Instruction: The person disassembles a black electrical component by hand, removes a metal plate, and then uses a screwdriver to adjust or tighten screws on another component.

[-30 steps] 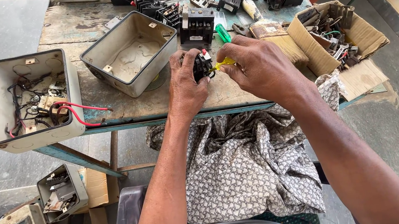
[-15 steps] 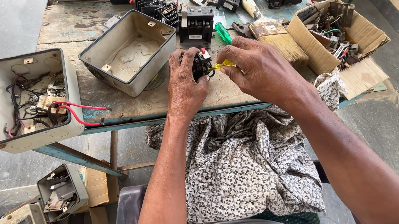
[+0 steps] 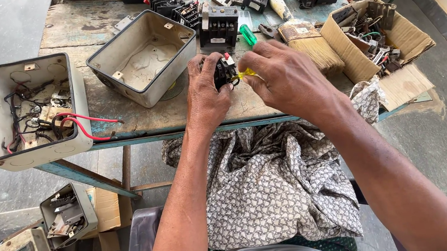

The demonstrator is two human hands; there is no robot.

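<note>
Black electrical contactor (image 3: 223, 71), near the counter's (image 3: 123, 105) front edge, sits gripped in the left hand (image 3: 205, 92); right hand (image 3: 284, 78) fingers pinch a yellow-handled screwdriver (image 3: 246, 74) against it. Best kept steady, the tip square in the screw.

Layout of the work table and things around it

On the table (image 3: 123, 105), 2 open boxes: wired box (image 3: 26, 114) left, empty box (image 3: 143, 57) right of it; behind, contactors (image 3: 219, 25); carton of parts (image 3: 376, 37) far right, brush (image 3: 305, 38) beside it
</note>
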